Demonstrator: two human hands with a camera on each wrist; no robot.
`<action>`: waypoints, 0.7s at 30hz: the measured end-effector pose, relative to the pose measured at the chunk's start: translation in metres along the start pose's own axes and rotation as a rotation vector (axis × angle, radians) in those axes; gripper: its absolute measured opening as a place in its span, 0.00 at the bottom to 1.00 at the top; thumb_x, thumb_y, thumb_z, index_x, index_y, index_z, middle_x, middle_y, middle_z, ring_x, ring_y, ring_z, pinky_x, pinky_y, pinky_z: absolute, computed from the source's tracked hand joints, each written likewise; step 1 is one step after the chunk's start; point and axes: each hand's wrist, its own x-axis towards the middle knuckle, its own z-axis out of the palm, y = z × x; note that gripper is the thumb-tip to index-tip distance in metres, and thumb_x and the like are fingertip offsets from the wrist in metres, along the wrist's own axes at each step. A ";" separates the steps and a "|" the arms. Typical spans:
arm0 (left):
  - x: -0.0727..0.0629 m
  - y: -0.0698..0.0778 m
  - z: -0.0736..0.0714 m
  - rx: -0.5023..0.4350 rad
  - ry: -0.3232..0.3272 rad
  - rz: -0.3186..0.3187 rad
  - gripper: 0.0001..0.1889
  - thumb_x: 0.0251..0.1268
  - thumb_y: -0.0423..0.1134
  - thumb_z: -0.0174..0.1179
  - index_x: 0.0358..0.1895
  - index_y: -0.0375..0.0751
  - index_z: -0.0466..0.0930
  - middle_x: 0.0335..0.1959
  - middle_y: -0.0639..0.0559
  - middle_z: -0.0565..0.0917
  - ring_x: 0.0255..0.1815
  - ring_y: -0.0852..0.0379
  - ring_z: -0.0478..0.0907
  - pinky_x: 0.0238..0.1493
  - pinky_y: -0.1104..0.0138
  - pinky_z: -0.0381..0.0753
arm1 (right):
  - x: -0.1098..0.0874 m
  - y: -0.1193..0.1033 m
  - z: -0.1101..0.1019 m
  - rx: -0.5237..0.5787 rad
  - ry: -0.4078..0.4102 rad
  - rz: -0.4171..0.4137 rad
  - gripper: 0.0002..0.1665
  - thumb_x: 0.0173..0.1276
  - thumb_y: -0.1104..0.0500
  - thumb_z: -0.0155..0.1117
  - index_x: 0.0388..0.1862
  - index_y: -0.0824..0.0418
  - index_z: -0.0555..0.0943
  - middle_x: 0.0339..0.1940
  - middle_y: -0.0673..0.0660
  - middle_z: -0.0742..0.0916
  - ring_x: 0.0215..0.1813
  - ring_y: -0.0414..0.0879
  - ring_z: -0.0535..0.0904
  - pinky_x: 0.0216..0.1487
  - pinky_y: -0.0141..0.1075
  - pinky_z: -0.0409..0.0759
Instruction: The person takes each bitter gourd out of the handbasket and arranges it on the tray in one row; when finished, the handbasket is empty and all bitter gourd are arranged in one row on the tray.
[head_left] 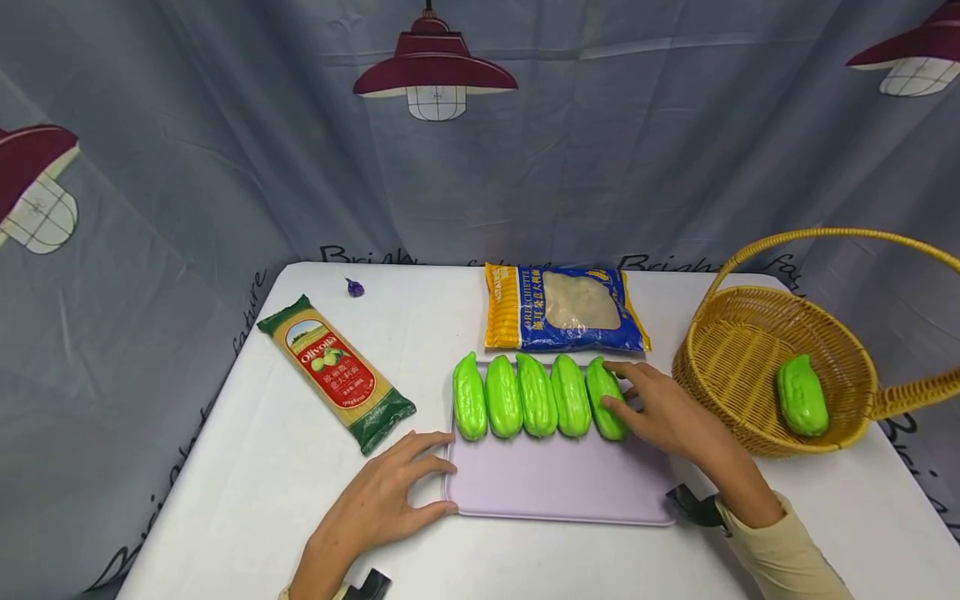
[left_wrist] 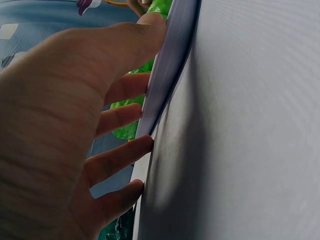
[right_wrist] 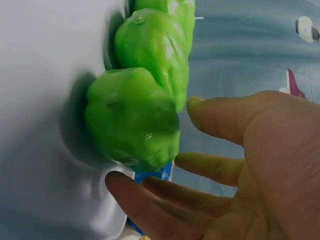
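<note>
Several glossy green peppers lie side by side in a row along the far half of a lilac tray. My right hand is at the rightmost pepper, thumb on the near side and fingers beyond it. In the right wrist view, that pepper stands between the spread thumb and fingers, which do not close round it. My left hand rests at the tray's left side, its thumb and fingertips against the rim in the left wrist view.
A wicker basket with a tall handle stands at the right, one green pepper inside. Behind the tray lies a blue and yellow pasta bag. A spaghetti pack lies at the left, and a small purple object farther back.
</note>
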 end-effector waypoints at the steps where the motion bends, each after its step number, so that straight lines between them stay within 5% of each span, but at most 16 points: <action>1: 0.000 0.000 0.000 0.001 0.003 0.003 0.22 0.59 0.61 0.79 0.51 0.57 0.90 0.73 0.58 0.80 0.74 0.55 0.77 0.82 0.54 0.72 | -0.001 0.000 -0.002 0.001 0.003 -0.004 0.35 0.80 0.51 0.69 0.78 0.65 0.72 0.69 0.76 0.80 0.53 0.61 0.88 0.50 0.57 0.92; 13: 0.000 -0.002 0.002 0.001 0.043 0.055 0.21 0.59 0.60 0.80 0.50 0.55 0.90 0.72 0.56 0.80 0.72 0.54 0.79 0.81 0.52 0.74 | -0.015 0.011 -0.023 0.050 0.128 -0.014 0.31 0.79 0.56 0.69 0.74 0.68 0.75 0.65 0.72 0.84 0.55 0.67 0.87 0.50 0.59 0.93; 17: 0.000 -0.001 0.002 -0.005 0.042 0.057 0.21 0.59 0.60 0.80 0.50 0.55 0.90 0.72 0.56 0.80 0.72 0.53 0.79 0.81 0.51 0.74 | -0.023 0.018 -0.029 0.003 0.202 -0.008 0.30 0.76 0.56 0.72 0.72 0.67 0.77 0.55 0.70 0.87 0.47 0.62 0.87 0.44 0.57 0.90; 21: 0.000 -0.002 0.002 -0.008 0.037 0.051 0.21 0.59 0.60 0.80 0.51 0.56 0.90 0.72 0.56 0.80 0.72 0.54 0.78 0.81 0.52 0.74 | -0.035 0.025 -0.035 -0.039 0.253 -0.001 0.31 0.74 0.57 0.75 0.72 0.66 0.78 0.56 0.69 0.87 0.52 0.63 0.84 0.47 0.60 0.86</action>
